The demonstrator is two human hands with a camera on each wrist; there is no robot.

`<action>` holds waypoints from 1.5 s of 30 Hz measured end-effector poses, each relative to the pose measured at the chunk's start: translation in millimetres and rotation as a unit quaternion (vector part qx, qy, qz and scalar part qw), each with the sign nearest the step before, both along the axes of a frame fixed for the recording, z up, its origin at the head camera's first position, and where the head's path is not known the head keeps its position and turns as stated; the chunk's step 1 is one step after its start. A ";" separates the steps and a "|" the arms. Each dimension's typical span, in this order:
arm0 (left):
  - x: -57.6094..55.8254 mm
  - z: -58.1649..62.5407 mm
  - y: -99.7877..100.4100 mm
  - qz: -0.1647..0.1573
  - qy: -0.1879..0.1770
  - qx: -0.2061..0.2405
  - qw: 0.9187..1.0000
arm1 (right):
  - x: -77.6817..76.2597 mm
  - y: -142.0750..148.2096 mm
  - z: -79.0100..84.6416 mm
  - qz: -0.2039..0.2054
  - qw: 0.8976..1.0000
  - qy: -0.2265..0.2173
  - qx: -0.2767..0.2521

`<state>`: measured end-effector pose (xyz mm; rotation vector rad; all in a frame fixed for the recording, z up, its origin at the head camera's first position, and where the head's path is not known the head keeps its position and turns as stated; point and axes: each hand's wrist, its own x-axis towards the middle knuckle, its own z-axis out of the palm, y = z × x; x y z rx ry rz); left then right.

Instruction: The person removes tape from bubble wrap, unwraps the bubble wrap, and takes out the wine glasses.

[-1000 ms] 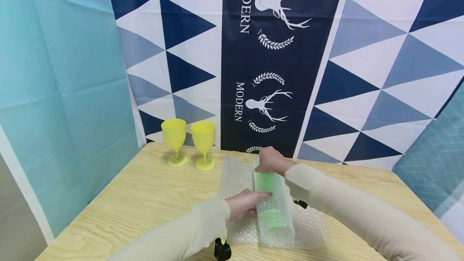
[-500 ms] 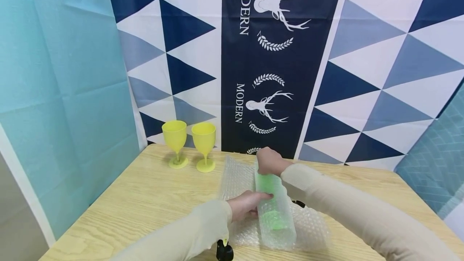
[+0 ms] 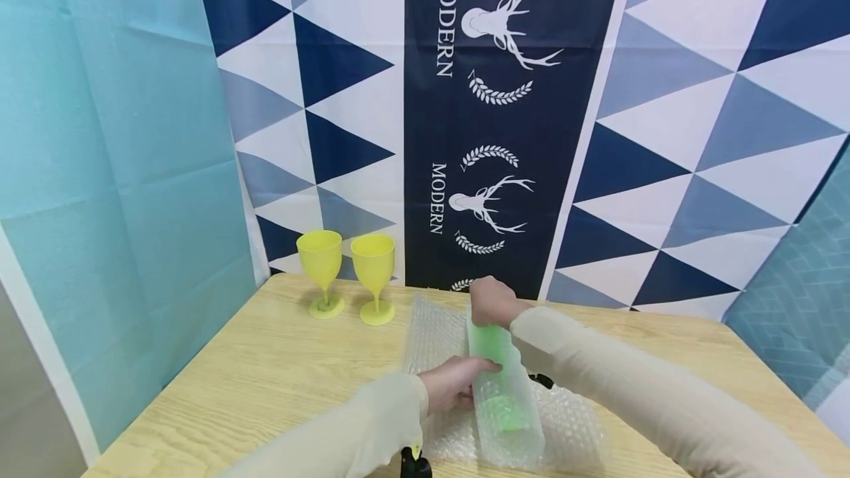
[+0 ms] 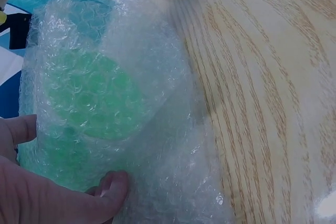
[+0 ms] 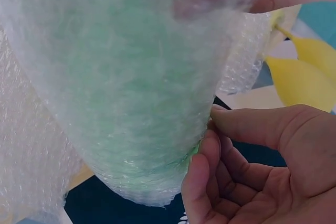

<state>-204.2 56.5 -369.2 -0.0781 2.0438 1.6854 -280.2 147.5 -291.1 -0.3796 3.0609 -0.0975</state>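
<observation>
A roll of clear bubble wrap [image 3: 511,437] lies on the table with a green thing [image 3: 510,413] inside it, tilted away from me. Through the wrap, the green thing shows a wide part at the far end and a rounded disc-like part at the near end; its exact outline is blurred by the bubbles. My left hand [image 3: 453,383] grips the roll at its left side, thumb on top and fingers lower down. At the far end my right hand [image 3: 491,302] pinches the edge of the wrap between thumb and fingers, close by the green rim [image 5: 195,149].
The loose bubble wrap sheet [image 3: 434,334] spreads under the roll to both sides on the wooden table [image 3: 299,382]. Two yellow goblets [image 3: 321,260] stand upright at the back left. A patterned cloth [image 3: 358,94] hangs behind the table, and a teal one [image 3: 133,168] on the left.
My right hand has turned slightly over the far end of the roll, its thumb now out of sight in the head view. The left hand keeps its hold. The head view has tilted up a little.
</observation>
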 end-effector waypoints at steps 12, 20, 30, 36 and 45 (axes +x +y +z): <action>0.2 -1.9 1.1 0.015 -0.002 0.018 1.000 | -1.2 2.8 2.7 -0.015 1.000 0.010 -0.023; 1.4 0.0 0.4 0.008 -0.009 0.027 1.000 | 1.1 8.8 4.2 -0.015 0.998 0.037 -0.042; 2.0 3.6 -1.2 0.001 -0.003 0.018 1.000 | -1.9 16.7 10.4 -0.026 0.996 0.022 -0.080; 1.8 3.0 -2.1 -0.004 -0.007 0.017 1.000 | -4.0 22.8 11.4 -0.048 0.996 0.007 -0.078; 0.3 3.8 -1.1 0.008 -0.003 0.001 1.000 | -4.1 32.8 10.8 -0.063 0.995 0.005 -0.081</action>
